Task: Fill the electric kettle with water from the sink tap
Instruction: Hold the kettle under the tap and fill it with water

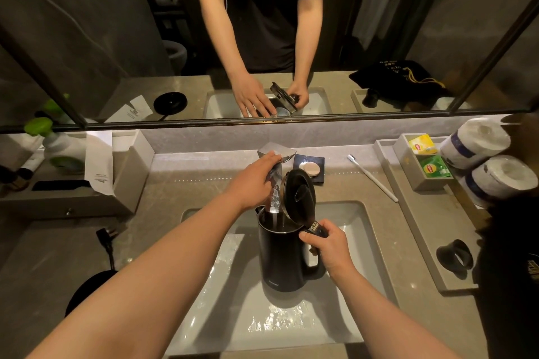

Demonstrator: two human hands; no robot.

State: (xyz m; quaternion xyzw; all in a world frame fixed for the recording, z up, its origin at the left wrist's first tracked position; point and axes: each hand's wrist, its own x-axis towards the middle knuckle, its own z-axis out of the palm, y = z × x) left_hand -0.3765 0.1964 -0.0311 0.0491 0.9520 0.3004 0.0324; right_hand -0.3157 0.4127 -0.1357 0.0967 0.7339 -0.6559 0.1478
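A black electric kettle (281, 259) stands upright in the white sink (358, 230), its lid (300, 194) hinged open and standing up. My right hand (328, 245) grips the kettle's handle at the top. My left hand (253, 181) rests on the chrome tap (277, 151), fingers laid over its lever. Water (274, 201) streams from the spout straight down into the kettle's open mouth.
The kettle's round black base (87, 288) and its plug (106, 237) lie on the counter at left. A soap dish (310, 167) and toothbrush (372, 178) sit behind the sink. A tray with tea bags (425, 160), toilet rolls (478, 143) and a black ring (455, 256) are at right. A mirror hangs above.
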